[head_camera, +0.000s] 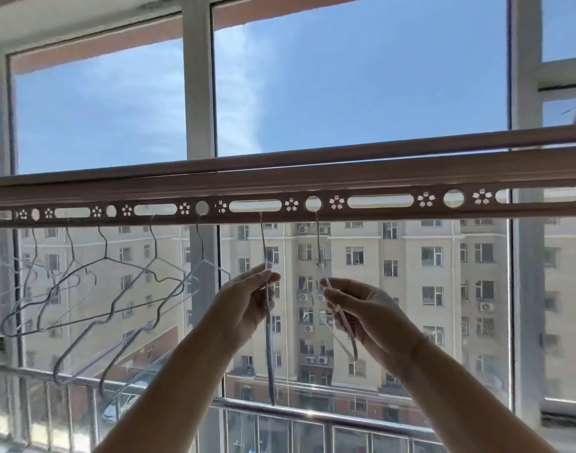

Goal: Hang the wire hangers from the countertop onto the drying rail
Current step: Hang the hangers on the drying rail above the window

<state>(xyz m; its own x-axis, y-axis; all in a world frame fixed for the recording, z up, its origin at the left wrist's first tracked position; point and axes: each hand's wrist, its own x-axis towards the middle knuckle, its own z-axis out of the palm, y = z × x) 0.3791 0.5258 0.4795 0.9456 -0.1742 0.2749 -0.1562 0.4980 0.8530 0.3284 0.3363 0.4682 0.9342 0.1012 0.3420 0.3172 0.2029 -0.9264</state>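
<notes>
Wire hangers [105, 255] hang in a loose, overlapping row from the drying rail [378, 178] in the left half of the frame. Their hooks are caught in the holes and slots of its perforated lower strip, and their shoulders slant down towards the lower left.

Just right of that row, near the centre, two more are in hand. The left hanger [270, 354] is seen almost edge-on, a thin upright line. Its hook reaches up to the lower edge of a long slot in the rail, and its body runs straight down past the wrist. The left hand [247, 299] pinches it just below the neck, thumb against fingertips, palm turned to the right.

The right hanger [342, 317] hangs beside it, with its hook through a round hole in the strip. The right hand [362, 308] grips its upper shoulder between thumb and fingers, so the wire slants down across the palm towards the right. The two hands face each other, close together but not touching, with both forearms rising from the bottom edge.

The rail crosses the whole frame, rising slightly to the right. Behind it stand white window frames [198, 93], with blue sky [378, 76] filling the upper panes. A pale apartment block [411, 273] fills the lower panes, and a metal balcony railing [313, 416] runs along the bottom.
</notes>
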